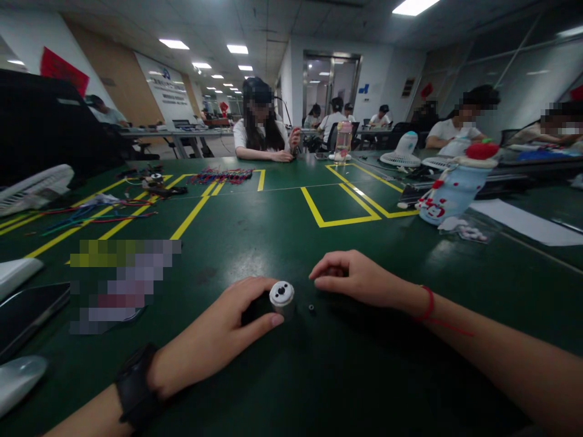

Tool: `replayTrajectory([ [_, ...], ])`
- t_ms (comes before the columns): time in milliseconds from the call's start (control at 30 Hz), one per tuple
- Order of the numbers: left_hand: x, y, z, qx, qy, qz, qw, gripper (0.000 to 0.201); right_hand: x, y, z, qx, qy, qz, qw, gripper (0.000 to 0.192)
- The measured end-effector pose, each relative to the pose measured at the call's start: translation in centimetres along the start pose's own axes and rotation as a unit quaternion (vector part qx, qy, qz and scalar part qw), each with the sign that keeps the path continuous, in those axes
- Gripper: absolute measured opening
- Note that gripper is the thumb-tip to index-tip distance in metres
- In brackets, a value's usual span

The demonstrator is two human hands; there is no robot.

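Note:
A small silver metal cylinder [282,295], like a small motor, stands upright on the dark green table. Its pale top face has a dark centre and small holes. My left hand [223,321] wraps it from the left, thumb on the near side and fingers behind, partly hidden by it. A tiny dark ring-shaped part [311,308] lies on the table just right of the cylinder. My right hand [355,276] rests beyond that part, fingers loosely curled and thumb slightly apart from the index finger, with nothing visible in it.
Bundled wires [221,176] and loose coloured wires [109,212] lie at the left. A phone [34,315] and a mouse [20,379] are at the left edge. A light-blue bottle [455,188] stands right, beside small bagged pieces [464,230]. A person [262,127] sits opposite.

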State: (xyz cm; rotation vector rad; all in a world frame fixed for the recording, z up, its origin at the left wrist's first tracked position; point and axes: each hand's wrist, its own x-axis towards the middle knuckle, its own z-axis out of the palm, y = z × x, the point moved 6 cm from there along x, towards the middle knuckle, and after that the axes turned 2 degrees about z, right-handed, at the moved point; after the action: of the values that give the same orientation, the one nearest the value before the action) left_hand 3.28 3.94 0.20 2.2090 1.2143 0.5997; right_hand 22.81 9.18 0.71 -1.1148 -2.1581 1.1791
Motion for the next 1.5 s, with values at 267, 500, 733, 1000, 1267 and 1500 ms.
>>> replayTrajectory([
  [267, -0.1, -0.1, 0.1, 0.0, -0.003, -0.007, 1.0, 0.032, -1.2, -2.4, 2.1, -0.172, -0.035, -0.135, 0.975, 0.013],
  [500, 0.0, 0.3, 0.0, -0.009, -0.003, 0.0, 1.0, 0.033, -0.7, -3.1, 1.4, -0.086, 0.044, -0.132, 0.987, 0.013],
  [733, 0.2, 0.3, 0.2, -0.014, -0.001, 0.014, 1.0, 0.031, -0.2, -6.3, 2.3, -0.081, 0.088, -0.19, 0.974, 0.015],
  [1000, 0.0, 0.1, 0.4, -0.015, -0.012, 0.016, 1.0, 0.029, -0.4, -6.5, 2.9, -0.086, 0.075, -0.191, 0.975, 0.016],
  [1267, 0.2, 0.2, 0.3, -0.012, -0.02, 0.004, 1.0, 0.028, -0.7, -4.6, 1.3, 0.041, 0.081, -0.105, 0.99, 0.023],
  [1500, -0.1, 0.0, 0.1, -0.007, -0.015, -0.009, 1.0, 0.032, -0.1, 0.4, -1.3, 0.165, 0.136, 0.018, 0.977, 0.03],
])
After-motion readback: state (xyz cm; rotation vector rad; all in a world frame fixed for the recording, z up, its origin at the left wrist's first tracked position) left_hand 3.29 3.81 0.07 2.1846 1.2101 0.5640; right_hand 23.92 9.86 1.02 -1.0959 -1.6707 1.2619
